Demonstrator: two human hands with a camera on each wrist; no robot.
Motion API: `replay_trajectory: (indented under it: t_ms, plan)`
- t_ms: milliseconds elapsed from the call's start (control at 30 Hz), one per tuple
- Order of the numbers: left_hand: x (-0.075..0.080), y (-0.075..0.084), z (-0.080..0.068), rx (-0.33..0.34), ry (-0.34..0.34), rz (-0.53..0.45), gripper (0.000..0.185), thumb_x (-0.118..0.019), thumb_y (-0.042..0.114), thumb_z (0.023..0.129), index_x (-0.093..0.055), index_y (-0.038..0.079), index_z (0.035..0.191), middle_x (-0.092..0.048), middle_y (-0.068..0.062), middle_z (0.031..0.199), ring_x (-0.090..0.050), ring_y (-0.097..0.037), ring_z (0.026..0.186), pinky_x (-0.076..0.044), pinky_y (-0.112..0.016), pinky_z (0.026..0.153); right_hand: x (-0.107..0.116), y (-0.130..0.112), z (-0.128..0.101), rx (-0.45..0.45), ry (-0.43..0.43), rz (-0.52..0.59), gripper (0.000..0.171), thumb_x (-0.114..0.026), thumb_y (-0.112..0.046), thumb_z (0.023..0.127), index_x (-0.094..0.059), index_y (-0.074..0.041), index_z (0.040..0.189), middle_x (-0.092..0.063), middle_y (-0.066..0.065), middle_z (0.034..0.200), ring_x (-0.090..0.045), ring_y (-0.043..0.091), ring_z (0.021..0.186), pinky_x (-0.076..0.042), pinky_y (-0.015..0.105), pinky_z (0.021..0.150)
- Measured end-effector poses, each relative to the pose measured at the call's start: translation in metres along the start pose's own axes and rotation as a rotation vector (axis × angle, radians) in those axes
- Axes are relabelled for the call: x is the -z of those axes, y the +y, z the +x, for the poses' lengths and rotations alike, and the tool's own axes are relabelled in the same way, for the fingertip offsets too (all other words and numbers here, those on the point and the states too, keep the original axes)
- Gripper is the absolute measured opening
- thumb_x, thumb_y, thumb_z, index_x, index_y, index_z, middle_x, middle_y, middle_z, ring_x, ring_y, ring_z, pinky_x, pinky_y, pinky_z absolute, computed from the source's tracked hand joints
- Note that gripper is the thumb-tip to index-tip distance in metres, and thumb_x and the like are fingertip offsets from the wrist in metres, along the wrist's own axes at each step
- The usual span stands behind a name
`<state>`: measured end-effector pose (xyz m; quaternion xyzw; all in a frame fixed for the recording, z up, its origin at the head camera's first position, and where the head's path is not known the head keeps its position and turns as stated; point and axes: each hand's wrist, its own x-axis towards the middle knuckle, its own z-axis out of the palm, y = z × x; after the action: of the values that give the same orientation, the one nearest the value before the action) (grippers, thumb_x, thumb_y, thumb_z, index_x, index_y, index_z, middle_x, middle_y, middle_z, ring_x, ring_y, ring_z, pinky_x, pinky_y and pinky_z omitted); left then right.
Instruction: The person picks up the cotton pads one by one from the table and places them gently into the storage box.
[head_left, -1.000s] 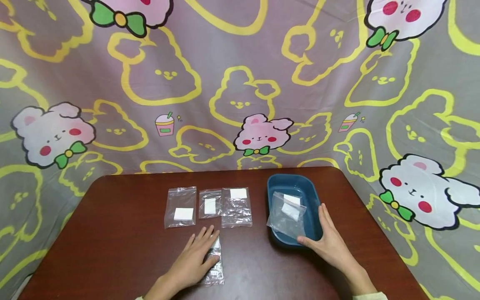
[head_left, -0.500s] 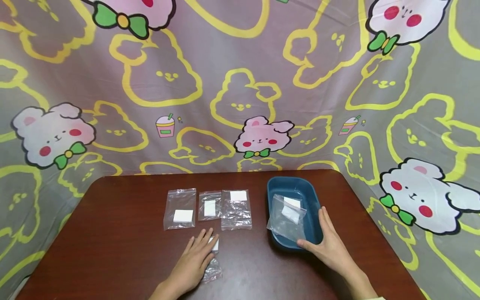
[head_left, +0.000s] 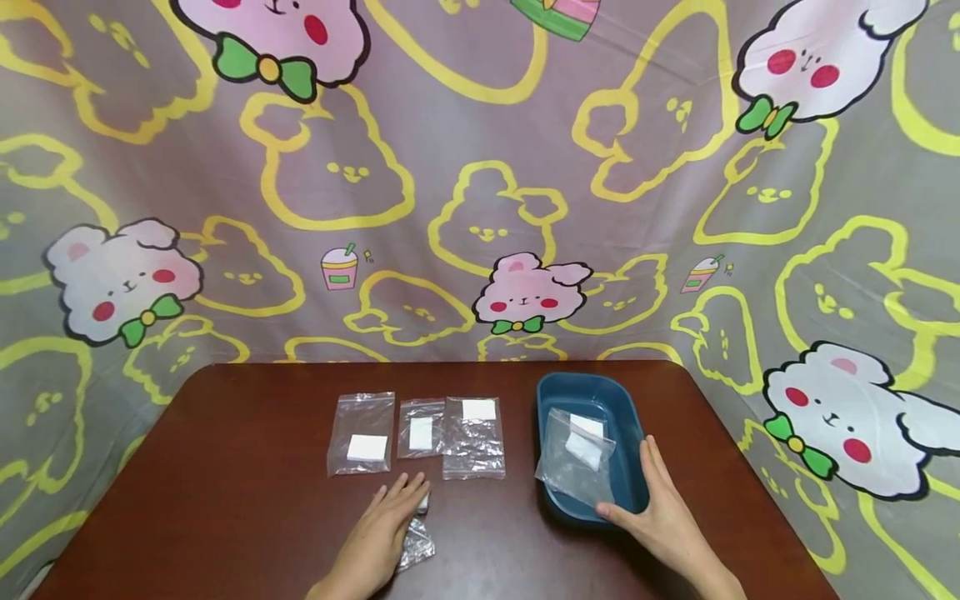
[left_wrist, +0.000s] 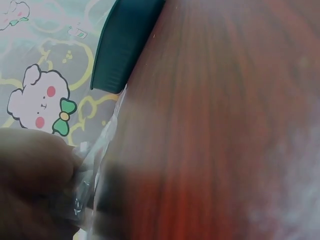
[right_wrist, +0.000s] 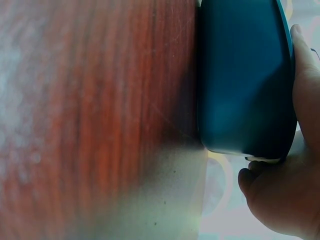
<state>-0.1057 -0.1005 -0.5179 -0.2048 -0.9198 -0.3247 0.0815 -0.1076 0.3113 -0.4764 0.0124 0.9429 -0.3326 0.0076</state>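
My left hand [head_left: 380,537] bends over a clear zip bag [head_left: 417,543] on the near middle of the table, its thumb tucked out of sight. A corner of something white shows at its fingertips. In the left wrist view the bag's crumpled plastic [left_wrist: 102,142] rises beside the fingers. At the right, my right hand [head_left: 670,521] holds the near right corner of a blue plastic tray [head_left: 628,454], thumb at the front rim and fingers along the side wall. Inside lie overlapping zip bags [head_left: 576,467] with white cards; one hangs over the left rim.
Three more zip bags lie in a row behind my left hand: a left bag [head_left: 361,421], a smaller middle bag [head_left: 422,412] and a right bag [head_left: 474,454]. Each shows a white card. The brown table [head_left: 232,475] meets a patterned cloth [head_left: 420,242] behind.
My left hand has closed in on the bag beneath it, and the bag has bunched and drawn slightly left. The right hand keeps its place on the tray. The head view has tilted up.
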Motion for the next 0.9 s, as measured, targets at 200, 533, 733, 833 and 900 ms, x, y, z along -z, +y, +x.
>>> replay_trajectory:
  t_ms: [200,533,733,833,900]
  plan:
    - [0.006,0.002,0.001,-0.047,0.059,0.037,0.047,-0.064,-0.012,0.086,-0.066,0.002,0.131,-0.059,-0.013,0.140,-0.050,-0.037,0.133,-0.032,-0.058,0.111,-0.001,0.001,-0.003,0.002,-0.002,0.003,0.130,-0.080,-0.059,0.078,0.001,0.004,0.158,0.002,0.028,0.164,-0.015,0.054,0.145,-0.028,0.073,0.106]
    - [0.024,0.004,0.007,-0.106,0.171,0.095,0.046,-0.067,-0.011,0.086,-0.067,0.002,0.130,-0.062,-0.012,0.136,-0.055,-0.035,0.128,-0.039,-0.057,0.105,-0.001,-0.001,-0.001,0.012,0.009,0.004,0.129,-0.080,-0.057,0.078,0.000,0.005,0.158,0.002,0.029,0.164,-0.014,0.054,0.145,-0.026,0.073,0.108]
    - [0.035,0.003,0.012,-0.098,0.200,0.111,0.050,-0.069,-0.012,0.084,-0.066,0.004,0.131,-0.060,-0.010,0.139,-0.055,-0.034,0.129,-0.041,-0.056,0.105,-0.001,0.000,-0.002,0.018,0.017,0.000,0.129,-0.080,-0.059,0.078,0.000,0.004,0.158,0.001,0.028,0.164,-0.015,0.054,0.145,-0.026,0.074,0.107]
    - [0.040,0.004,0.015,-0.107,0.217,0.121,0.051,-0.069,-0.012,0.083,-0.067,0.005,0.131,-0.060,-0.009,0.139,-0.056,-0.034,0.128,-0.041,-0.055,0.105,-0.002,0.000,-0.002,0.020,0.021,-0.005,0.129,-0.080,-0.059,0.078,0.000,0.004,0.158,0.001,0.028,0.164,-0.015,0.054,0.145,-0.027,0.074,0.106]
    - [0.044,0.004,0.017,-0.119,0.230,0.127,0.052,-0.069,-0.013,0.083,-0.067,0.005,0.132,-0.060,-0.009,0.138,-0.056,-0.035,0.127,-0.041,-0.055,0.105,-0.002,0.000,-0.002,0.023,0.023,-0.007,0.129,-0.080,-0.059,0.078,-0.001,0.004,0.158,0.001,0.028,0.164,-0.015,0.054,0.145,-0.027,0.074,0.106]
